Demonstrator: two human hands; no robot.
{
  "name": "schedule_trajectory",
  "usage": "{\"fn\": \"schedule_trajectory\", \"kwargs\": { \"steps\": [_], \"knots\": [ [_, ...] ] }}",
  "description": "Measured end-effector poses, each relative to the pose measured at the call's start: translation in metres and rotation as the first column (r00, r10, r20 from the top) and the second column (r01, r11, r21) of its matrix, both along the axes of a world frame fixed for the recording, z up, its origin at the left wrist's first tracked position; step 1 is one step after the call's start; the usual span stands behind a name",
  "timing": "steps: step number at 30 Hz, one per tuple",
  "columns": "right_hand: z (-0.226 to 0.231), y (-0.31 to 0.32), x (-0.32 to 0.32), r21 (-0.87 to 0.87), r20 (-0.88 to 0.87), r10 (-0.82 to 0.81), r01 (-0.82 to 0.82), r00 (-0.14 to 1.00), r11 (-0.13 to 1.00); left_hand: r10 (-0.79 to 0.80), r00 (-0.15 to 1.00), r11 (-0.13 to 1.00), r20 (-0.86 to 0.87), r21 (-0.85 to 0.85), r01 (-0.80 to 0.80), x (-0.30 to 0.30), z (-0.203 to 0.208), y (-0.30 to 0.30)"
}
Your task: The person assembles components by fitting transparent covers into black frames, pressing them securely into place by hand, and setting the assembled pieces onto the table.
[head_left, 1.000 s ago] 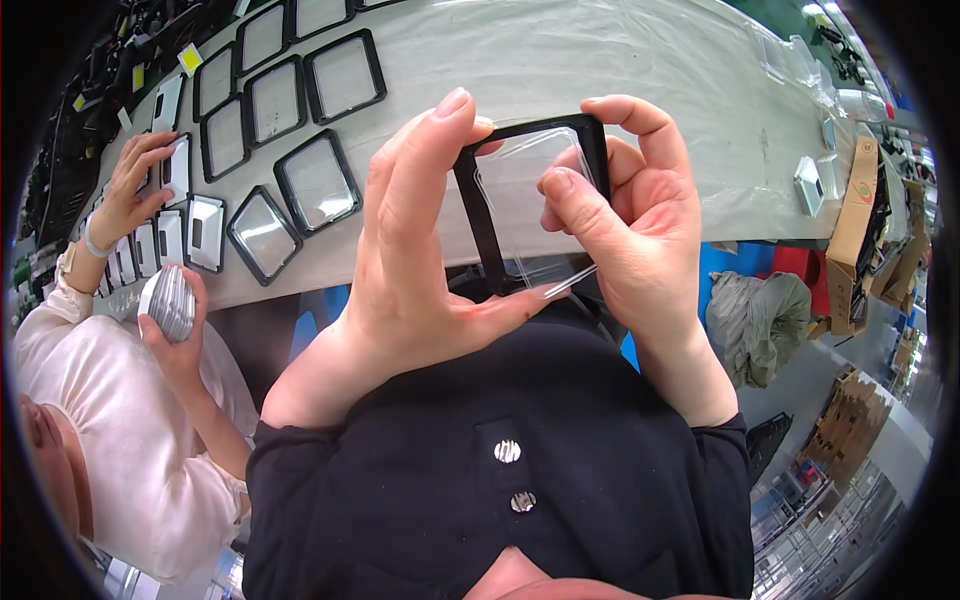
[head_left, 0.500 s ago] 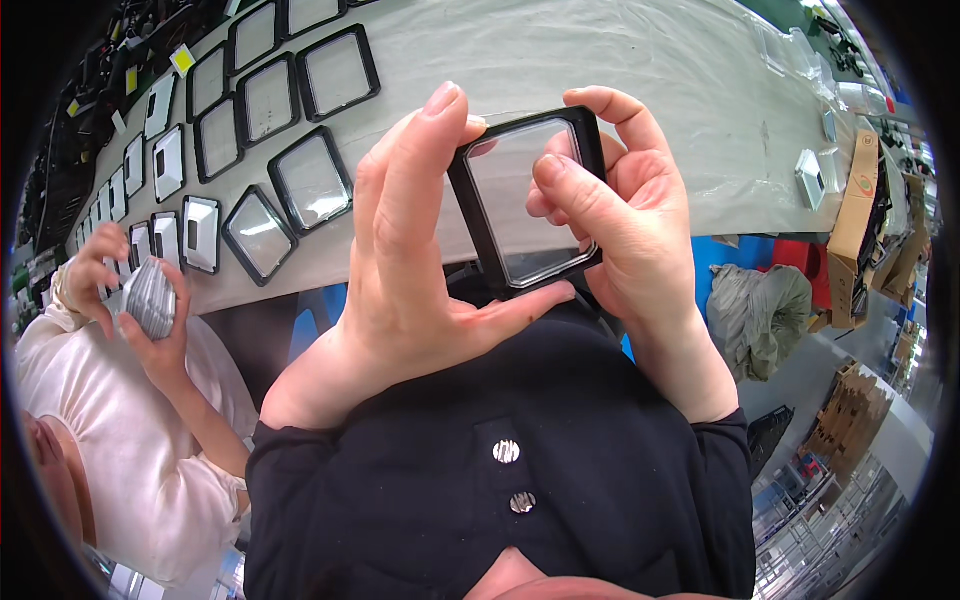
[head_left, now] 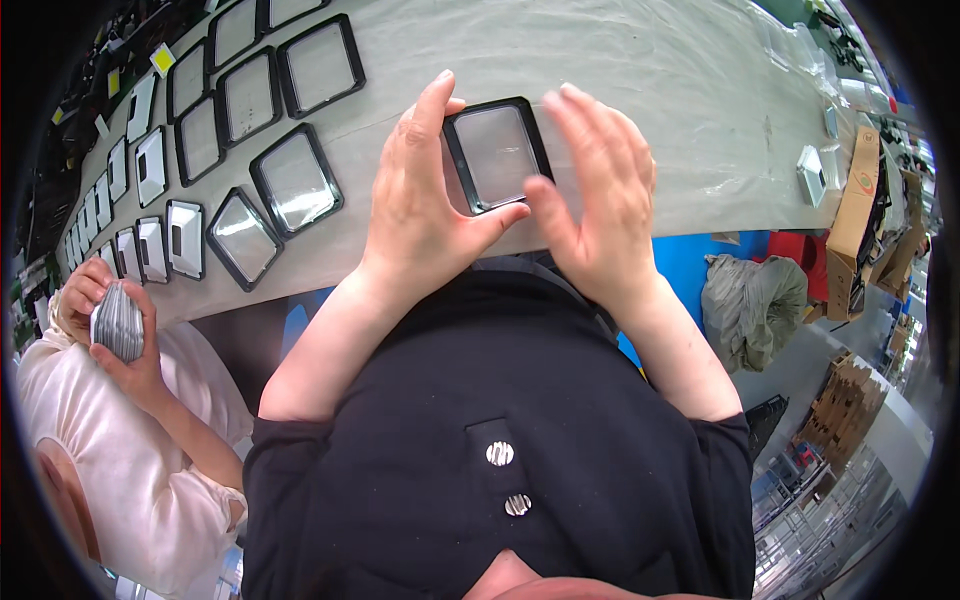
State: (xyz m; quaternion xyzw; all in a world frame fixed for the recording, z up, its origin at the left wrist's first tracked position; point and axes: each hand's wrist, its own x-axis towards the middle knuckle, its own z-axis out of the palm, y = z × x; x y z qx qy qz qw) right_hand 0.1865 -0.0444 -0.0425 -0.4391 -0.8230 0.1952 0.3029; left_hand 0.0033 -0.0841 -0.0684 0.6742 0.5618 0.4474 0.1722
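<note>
At frame centre, a black-framed square panel (head_left: 497,155) is gripped by the left hand (head_left: 425,200) against the surface (head_left: 620,60), leaving the open right hand (head_left: 600,190) free to press on it.

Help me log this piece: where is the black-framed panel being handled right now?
The black-framed panel is mid-frame in the head view, between the left hand and right hand, above the grey-covered table.
</note>
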Motion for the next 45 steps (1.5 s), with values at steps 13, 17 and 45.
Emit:
{"fn": "schedule_trajectory", "kwargs": {
  "steps": [13,17,45],
  "knots": [
    [0.012,-0.006,-0.027,0.195,0.542,0.141,-0.287,0.828,0.938,-0.002,0.920,0.998,-0.391,-0.062,-0.024,-0.002,0.007,-0.001],
    [0.013,-0.011,-0.005,0.097,0.376,0.147,-0.197,0.915,0.976,-0.034,0.855,0.993,-0.518,-0.114,-0.030,0.008,0.024,-0.005],
    [0.093,0.062,0.447,0.407,-0.031,-0.938,0.861,0.347,0.305,-0.073,0.711,0.992,-0.699,0.020,0.122,0.001,0.057,0.103]
  ]
}}
